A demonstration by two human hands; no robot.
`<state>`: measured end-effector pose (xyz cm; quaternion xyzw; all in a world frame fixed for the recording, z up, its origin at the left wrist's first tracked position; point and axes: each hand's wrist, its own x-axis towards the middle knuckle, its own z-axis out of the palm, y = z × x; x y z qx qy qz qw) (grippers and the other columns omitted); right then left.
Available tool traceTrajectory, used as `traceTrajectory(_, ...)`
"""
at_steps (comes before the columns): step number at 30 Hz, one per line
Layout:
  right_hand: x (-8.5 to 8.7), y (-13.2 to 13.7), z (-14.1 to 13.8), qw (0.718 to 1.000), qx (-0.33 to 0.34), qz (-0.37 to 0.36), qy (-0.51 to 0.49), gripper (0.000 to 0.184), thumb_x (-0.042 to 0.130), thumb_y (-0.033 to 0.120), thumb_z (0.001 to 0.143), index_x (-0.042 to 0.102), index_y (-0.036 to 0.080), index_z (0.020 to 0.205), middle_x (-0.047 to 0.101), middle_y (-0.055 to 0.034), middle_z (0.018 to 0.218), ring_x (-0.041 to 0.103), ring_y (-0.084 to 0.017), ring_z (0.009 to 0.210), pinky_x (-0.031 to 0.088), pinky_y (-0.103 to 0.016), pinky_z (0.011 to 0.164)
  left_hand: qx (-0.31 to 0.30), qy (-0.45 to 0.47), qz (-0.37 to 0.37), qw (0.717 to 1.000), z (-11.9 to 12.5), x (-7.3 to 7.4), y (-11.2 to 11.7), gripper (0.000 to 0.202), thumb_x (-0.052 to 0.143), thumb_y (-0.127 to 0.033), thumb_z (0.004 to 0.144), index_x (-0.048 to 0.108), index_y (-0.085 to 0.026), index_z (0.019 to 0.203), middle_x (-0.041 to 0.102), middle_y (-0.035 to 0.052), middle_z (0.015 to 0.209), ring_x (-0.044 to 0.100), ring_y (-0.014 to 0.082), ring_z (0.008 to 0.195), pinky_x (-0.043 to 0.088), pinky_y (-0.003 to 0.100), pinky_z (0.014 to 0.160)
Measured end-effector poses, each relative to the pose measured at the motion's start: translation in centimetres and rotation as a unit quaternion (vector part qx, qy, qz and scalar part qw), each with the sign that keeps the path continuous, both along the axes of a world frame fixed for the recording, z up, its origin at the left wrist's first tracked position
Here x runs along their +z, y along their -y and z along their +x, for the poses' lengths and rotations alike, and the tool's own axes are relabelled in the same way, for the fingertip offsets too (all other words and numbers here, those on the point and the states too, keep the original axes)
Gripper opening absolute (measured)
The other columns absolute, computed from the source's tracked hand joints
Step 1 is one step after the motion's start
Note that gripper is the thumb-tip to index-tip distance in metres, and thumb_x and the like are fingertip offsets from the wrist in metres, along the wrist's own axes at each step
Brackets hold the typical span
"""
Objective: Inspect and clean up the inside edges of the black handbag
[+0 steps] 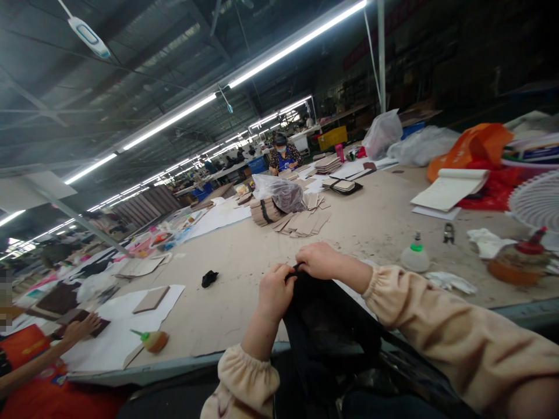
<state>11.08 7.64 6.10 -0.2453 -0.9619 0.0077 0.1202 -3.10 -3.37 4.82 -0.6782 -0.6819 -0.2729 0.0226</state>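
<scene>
Both of my hands grip the top edge of a black cloth item (323, 314) at the near side of the table. My left hand (276, 291) is closed, its fingers pinching the edge. Right beside it, my right hand (321, 260) is closed on the same edge, a little higher and farther right. Below the hands the dark material hangs over the table's front edge, its lower part lost in shadow, so its exact kind cannot be made out. A small crumpled black piece (210, 279) lies on the table to the left.
On the right stand a white bottle with a green collar (414, 256) and a red-topped bottle (522, 262), near a notepad (452, 189). Stacked brown pieces (301, 221) lie ahead. At left, a co-worker's hand (82, 327) works beside a green-tipped bottle (154, 341).
</scene>
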Motion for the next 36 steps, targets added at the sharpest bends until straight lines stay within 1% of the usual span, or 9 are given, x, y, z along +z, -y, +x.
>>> traceTrajectory(5,0.0,0.0,0.0,1.000,0.000,-0.001,0.000,0.024,0.049,0.035,0.085,0.068,0.021,0.086,0.068,-0.0054,0.089,0.061,-0.020,0.083,0.040,-0.026,0.065,0.036,-0.001,-0.021,0.999,0.2,0.0,-0.2,0.009,0.059,-0.014,0.077,0.062,-0.020,0.083,0.065,0.0007,0.087,0.059,0.0148,0.084,0.045,0.026,0.079)
traceTrajectory(9,0.1,0.0,0.0,1.000,-0.001,-0.006,0.003,0.023,0.049,0.035,0.085,0.068,0.022,0.087,0.068,-0.0053,0.090,0.061,-0.020,0.084,0.040,-0.025,0.066,0.040,-0.009,-0.028,0.999,0.2,0.0,-0.2,0.009,0.056,-0.016,0.080,0.064,-0.020,0.081,0.065,0.0018,0.086,0.060,0.0149,0.082,0.044,0.026,0.079)
traceTrajectory(12,0.1,0.0,-0.1,1.000,-0.001,-0.006,0.005,0.022,0.050,0.035,0.085,0.068,0.022,0.087,0.068,-0.0054,0.091,0.060,-0.019,0.085,0.041,-0.025,0.067,0.056,-0.024,-0.029,0.998,0.2,-0.1,-0.3,0.010,0.053,-0.017,0.082,0.063,-0.020,0.080,0.065,0.0025,0.083,0.059,0.0151,0.079,0.042,0.026,0.075)
traceTrajectory(16,0.1,0.1,0.0,1.000,-0.002,-0.005,0.003,0.023,0.050,0.035,0.085,0.068,0.022,0.086,0.068,-0.0048,0.091,0.060,-0.020,0.085,0.040,-0.025,0.066,0.086,-0.032,-0.029,0.995,0.4,-0.1,-0.4,0.009,0.054,-0.018,0.081,0.061,-0.020,0.076,0.065,0.0020,0.078,0.059,0.0156,0.075,0.040,0.026,0.070)
traceTrajectory(24,0.2,0.1,0.1,1.000,-0.007,-0.007,0.004,0.023,0.049,0.035,0.085,0.068,0.022,0.087,0.068,-0.0049,0.091,0.060,-0.020,0.086,0.041,-0.026,0.067,0.111,-0.019,-0.019,0.993,0.4,-0.4,-0.8,0.010,0.054,-0.022,0.080,0.061,-0.020,0.072,0.066,0.0013,0.073,0.059,0.0163,0.071,0.037,0.027,0.066)
traceTrajectory(29,0.2,0.2,0.1,1.000,-0.009,-0.010,0.003,0.022,0.050,0.035,0.085,0.068,0.022,0.086,0.068,-0.0046,0.091,0.060,-0.020,0.086,0.041,-0.026,0.069,0.128,0.011,-0.023,0.991,0.4,-0.5,-0.9,0.012,0.056,-0.024,0.078,0.062,-0.020,0.069,0.066,0.0011,0.071,0.059,0.0161,0.070,0.037,0.027,0.065)
traceTrajectory(32,0.2,0.2,0.0,1.000,-0.011,-0.010,0.001,0.021,0.050,0.034,0.084,0.068,0.022,0.085,0.068,-0.0045,0.089,0.060,-0.020,0.085,0.041,-0.026,0.067,0.139,0.022,-0.026,0.990,0.4,-0.5,-1.0,0.012,0.056,-0.026,0.078,0.062,-0.020,0.069,0.066,0.0006,0.070,0.059,0.0155,0.069,0.037,0.026,0.065)
traceTrajectory(36,0.1,0.2,-0.2,1.000,-0.015,-0.009,-0.006,0.021,0.051,0.033,0.084,0.068,0.021,0.084,0.068,-0.0053,0.088,0.060,-0.021,0.084,0.041,-0.027,0.066,0.153,0.016,-0.025,0.988,0.3,-0.5,-1.2,0.013,0.056,-0.026,0.077,0.060,-0.020,0.067,0.065,0.0006,0.068,0.058,0.0157,0.068,0.035,0.026,0.063)
